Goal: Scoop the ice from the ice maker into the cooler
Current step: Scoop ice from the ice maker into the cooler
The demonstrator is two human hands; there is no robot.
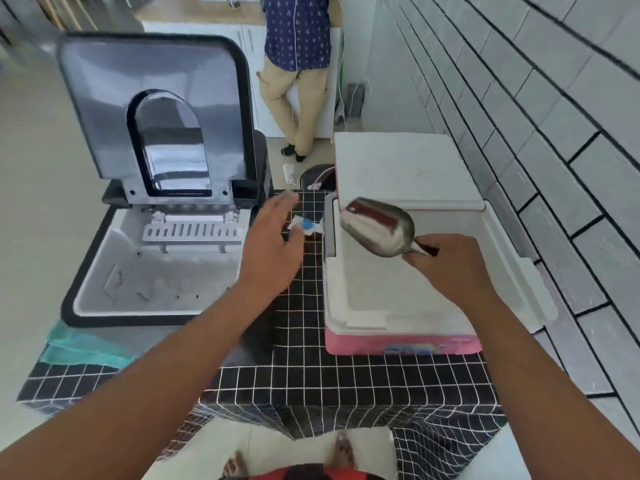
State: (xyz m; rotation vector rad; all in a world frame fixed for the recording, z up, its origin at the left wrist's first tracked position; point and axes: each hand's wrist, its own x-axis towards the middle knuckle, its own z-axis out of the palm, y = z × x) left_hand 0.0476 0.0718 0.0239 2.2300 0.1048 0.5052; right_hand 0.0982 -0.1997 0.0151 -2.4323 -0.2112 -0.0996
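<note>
The ice maker [104, 299] stands at the left of the table with its dark lid [156, 109] raised; its white bin looks nearly bare, with only faint bits on the floor. The pink and white cooler [401, 341] sits at the right, its white lid [405, 168] tipped up at the back. My right hand [450, 268] grips the handle of a metal scoop [377, 226], which hangs over the cooler's open top with its bowl pointing left. My left hand [273, 244] hovers with spread fingers between the two machines, holding nothing.
A small white packet with a blue spot [306, 225] lies on the black grid tablecloth [311, 375] between ice maker and cooler. A teal cloth [79, 344] sits under the ice maker's front. Someone stands by the far counter [298, 81]. A white tiled wall [554, 133] runs along the right.
</note>
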